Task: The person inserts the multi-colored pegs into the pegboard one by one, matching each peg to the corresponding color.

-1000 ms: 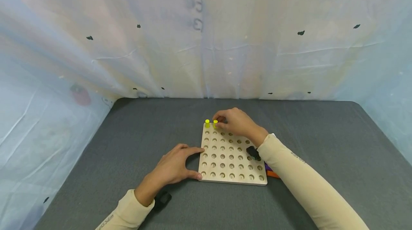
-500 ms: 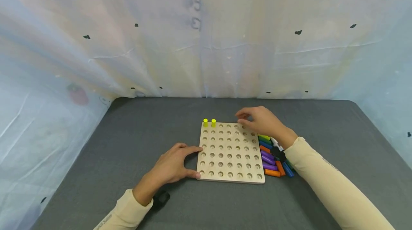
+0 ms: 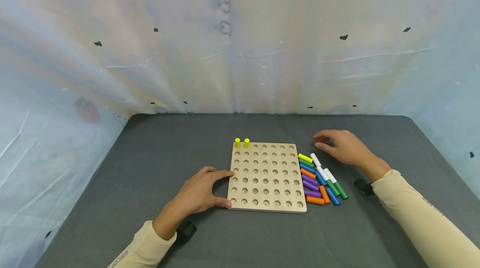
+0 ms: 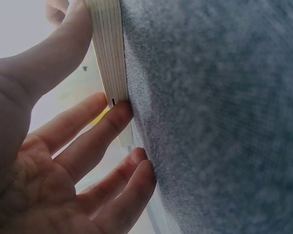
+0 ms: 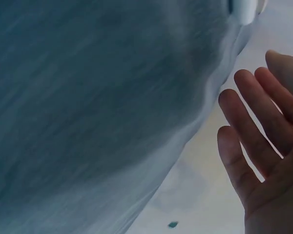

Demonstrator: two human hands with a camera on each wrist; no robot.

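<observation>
A wooden board [image 3: 262, 176] with rows of round holes lies on the grey table. Two yellow pegs [image 3: 237, 143] stand upright in its far left corner holes. My left hand [image 3: 198, 192] touches the board's left edge with thumb and fingertips; in the left wrist view the fingers [image 4: 95, 141] rest against the layered board edge [image 4: 107, 53]. To the right of the loose pegs, my right hand [image 3: 346, 148] is over the table, relaxed and holding nothing. The right wrist view shows its fingers [image 5: 256, 117] extended and slightly apart, with a white peg [image 5: 244, 10] at the top.
Several loose pegs lie along the board's right side: yellow [image 3: 305, 158], purple [image 3: 310, 185], orange [image 3: 315, 200], blue [image 3: 333, 197], and joined white and green ones [image 3: 341, 191]. A pale patterned sheet [image 3: 262, 43] hangs behind the table [image 3: 180, 143].
My right hand has left the second yellow peg and moved right, past the board, uncovering the loose pegs. My left hand stays at the board's edge.
</observation>
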